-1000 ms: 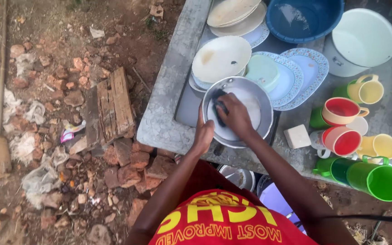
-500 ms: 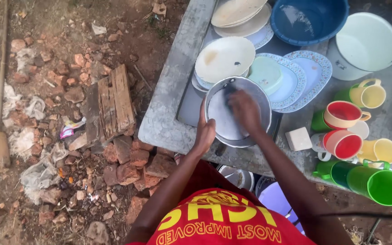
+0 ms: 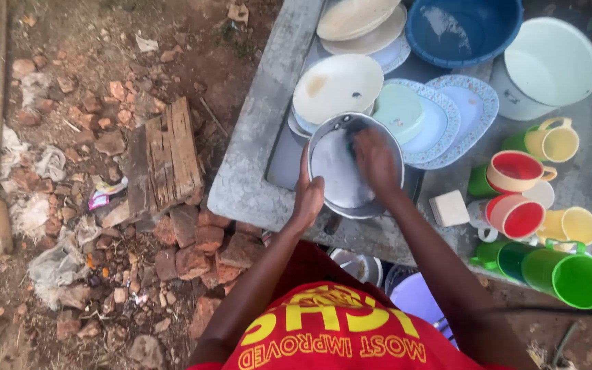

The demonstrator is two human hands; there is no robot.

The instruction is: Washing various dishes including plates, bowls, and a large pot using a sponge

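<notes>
We see the left hand [image 3: 307,199] gripping the near-left rim of a round metal pan [image 3: 351,164], which sits tilted on the grey concrete slab [image 3: 255,157]. The right hand [image 3: 376,161] presses inside it, fingers curled on what seems a dark scrubber; we cannot tell for sure. The pan looks stiff, fairly light and probably wet and slippery, so the rim is the surest hold. Just right lies a pale rectangular soap bar [image 3: 450,207], unwrapped; a crumpled wrapper [image 3: 106,192] lies among the bricks.
</notes>
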